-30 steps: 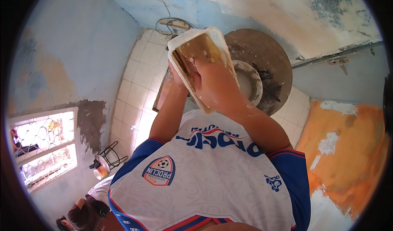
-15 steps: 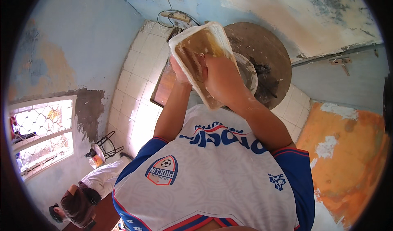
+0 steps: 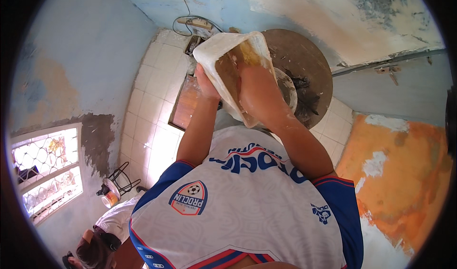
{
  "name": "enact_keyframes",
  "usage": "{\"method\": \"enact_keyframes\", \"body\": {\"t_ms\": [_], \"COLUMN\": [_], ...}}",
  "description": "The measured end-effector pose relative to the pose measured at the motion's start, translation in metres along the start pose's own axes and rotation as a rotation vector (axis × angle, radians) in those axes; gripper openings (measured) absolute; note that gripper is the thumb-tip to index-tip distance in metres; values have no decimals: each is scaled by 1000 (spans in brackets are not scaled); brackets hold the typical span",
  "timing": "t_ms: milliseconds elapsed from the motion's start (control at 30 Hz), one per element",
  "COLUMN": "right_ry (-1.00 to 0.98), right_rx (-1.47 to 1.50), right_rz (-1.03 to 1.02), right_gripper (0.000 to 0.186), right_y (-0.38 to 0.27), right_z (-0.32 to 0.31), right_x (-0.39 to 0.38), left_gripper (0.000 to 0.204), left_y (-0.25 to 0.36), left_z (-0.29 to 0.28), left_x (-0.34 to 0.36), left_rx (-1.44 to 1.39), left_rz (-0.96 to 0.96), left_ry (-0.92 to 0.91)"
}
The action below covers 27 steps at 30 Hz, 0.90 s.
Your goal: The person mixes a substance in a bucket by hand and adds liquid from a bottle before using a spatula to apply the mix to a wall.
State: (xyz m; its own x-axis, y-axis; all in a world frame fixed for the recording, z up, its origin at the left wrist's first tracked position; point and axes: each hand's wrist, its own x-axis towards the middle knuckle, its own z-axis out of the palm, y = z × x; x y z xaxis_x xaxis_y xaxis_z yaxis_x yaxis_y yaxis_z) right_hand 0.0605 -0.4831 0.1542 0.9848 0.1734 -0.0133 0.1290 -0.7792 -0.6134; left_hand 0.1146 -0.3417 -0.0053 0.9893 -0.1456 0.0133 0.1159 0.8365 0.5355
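A white rectangular plastic tub (image 3: 215, 50), smeared with a pale coating, is tilted in front of my chest. My left hand (image 3: 206, 82) grips its left side from outside, with most of the fingers out of sight behind the wall. Deep inside the tub is my right hand (image 3: 257, 88), its wrist crossing the near right rim. The fingers of that hand are hidden, so I cannot tell what they hold. Brown and yellowish residue coats the tub's inner surface.
Behind the tub stands a round brown tabletop (image 3: 314, 54) with a white-rimmed basin (image 3: 289, 85) and dark crumpled material (image 3: 307, 97). A brown wooden panel (image 3: 183, 107) lies left. A black-legged stool (image 3: 123, 181) and another person (image 3: 97, 247) are at lower left.
The tub has tipped so that more of its outer far wall shows. My right hand has gone deeper into it, and my view has shifted slightly.
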Motion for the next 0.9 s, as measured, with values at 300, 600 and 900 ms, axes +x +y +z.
{"method": "enact_keyframes", "body": {"t_ms": [300, 600, 900], "right_ry": [77, 187, 274], "right_rx": [-2, 47, 14], "right_rz": [90, 75, 76], "right_gripper": [16, 13, 8], "right_y": [-30, -66, -93], "right_z": [4, 8, 22], "right_x": [41, 77, 106], "left_gripper": [86, 90, 68], "left_y": [27, 65, 100], "left_z": [-22, -45, -47], "left_x": [49, 106, 136], "left_rx": [-19, 112, -164], "left_rz": [-59, -167, -291], "left_ry": [-83, -189, -299]}}
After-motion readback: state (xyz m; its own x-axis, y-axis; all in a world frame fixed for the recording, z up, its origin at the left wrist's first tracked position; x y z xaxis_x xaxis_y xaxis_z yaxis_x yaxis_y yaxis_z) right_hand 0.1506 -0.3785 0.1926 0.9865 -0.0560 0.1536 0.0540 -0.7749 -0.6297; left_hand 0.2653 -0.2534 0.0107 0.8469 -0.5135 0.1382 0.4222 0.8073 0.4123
